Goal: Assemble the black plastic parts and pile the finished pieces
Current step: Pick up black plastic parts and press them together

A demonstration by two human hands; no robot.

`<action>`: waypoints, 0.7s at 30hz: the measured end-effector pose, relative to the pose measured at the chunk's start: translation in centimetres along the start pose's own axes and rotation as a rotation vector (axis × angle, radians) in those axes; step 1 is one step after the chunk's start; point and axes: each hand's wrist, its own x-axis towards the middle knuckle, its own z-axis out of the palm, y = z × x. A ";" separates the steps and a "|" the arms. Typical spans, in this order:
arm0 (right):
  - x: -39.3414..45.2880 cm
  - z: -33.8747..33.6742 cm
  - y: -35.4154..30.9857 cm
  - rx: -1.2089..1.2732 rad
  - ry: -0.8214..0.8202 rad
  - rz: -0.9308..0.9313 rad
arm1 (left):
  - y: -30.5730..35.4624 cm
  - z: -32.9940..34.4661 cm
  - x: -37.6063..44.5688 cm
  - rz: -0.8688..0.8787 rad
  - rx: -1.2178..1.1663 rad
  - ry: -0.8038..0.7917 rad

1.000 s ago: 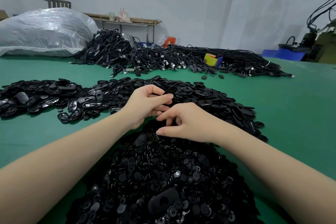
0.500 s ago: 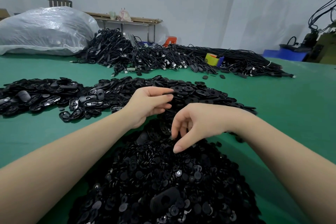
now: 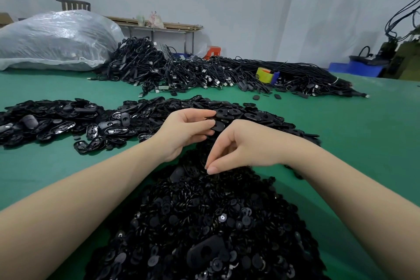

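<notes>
No readable writing or brand anywhere; small pale tags among the cable heap point(image 3: 227, 75) too blurred to make out. Compared with half a second ago: right hand point(image 3: 247, 143) drawn a little nearer and lower over the near pile of small round black parts point(image 3: 204, 218), thumb and forefinger now pressed tip to tip just above that pile, where before the thumb pointed down with the fingers spread apart; impossible to tell whether a small part sits inside the pinch. Left hand point(image 3: 184, 130) much where it was, fingers curled, thumb on top, gripping a flat oval black plate point(image 3: 218, 125) at the near edge of the middle pile of oval plates point(image 3: 250, 116). Both forearms bare, reaching in from the lower corners, wrists close together, the right wrist bent so the fingertips point down, the left palm turned inward toward the right. Black plastic parts spread over the green table point(image 3: 363, 154) in three lots: round pieces nearest, oval plates behind the hands, more oval shells point(image 3: 45, 120) to the left. Farther back, a big clear plastic bag point(image 3: 54, 41) at the left, a yellow and blue tape roll point(image 3: 267, 75) resting on the cables, a blue bin point(image 3: 356, 68) at the right.
</notes>
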 end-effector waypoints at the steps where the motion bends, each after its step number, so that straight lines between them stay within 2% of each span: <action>1: 0.0 0.0 0.1 0.008 0.004 -0.003 | 0.0 0.0 0.0 0.002 -0.005 0.002; 9: 0.1 -0.2 0.5 0.099 0.002 0.029 | -0.2 0.0 0.2 -0.005 -0.031 0.001; 15: 0.0 -0.8 1.7 0.311 0.157 0.108 | 0.0 0.0 0.0 -0.016 -0.060 0.015; 21: 0.0 -0.4 2.7 0.469 0.123 0.165 | 0.1 0.1 0.0 -0.020 -0.038 0.015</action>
